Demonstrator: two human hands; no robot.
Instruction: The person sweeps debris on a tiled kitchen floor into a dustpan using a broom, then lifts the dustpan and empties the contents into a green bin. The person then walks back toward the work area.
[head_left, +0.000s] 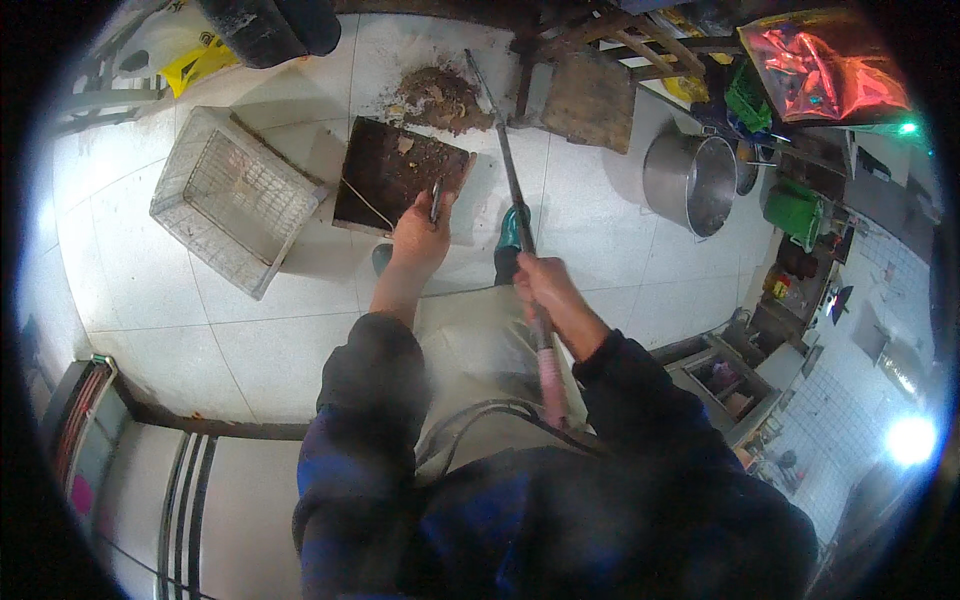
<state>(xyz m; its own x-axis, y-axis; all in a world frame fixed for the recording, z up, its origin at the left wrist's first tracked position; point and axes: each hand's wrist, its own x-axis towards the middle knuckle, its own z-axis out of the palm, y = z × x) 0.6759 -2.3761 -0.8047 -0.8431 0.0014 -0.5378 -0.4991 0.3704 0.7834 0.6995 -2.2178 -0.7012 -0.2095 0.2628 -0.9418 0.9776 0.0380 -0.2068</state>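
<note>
My left hand (422, 234) is closed around the dark handle of a square metal dustpan (360, 169), which has brown debris scattered on it. The long pole (512, 169) of a broom or similar tool, with a pink wrapped end, is gripped in my right hand (546, 289). Its far end lies beside a heap of brown debris (442, 97) on the tiled floor, beyond the dustpan. What kind of head the pole has cannot be made out.
A whitish plastic crate (244, 195) stands to the left. A wooden stool or chair (589, 101) is at the upper right of the heap. Further right is a large metal pot (682, 184). A dark bin (274, 30) stands at the upper left. My shoes are just behind the dustpan.
</note>
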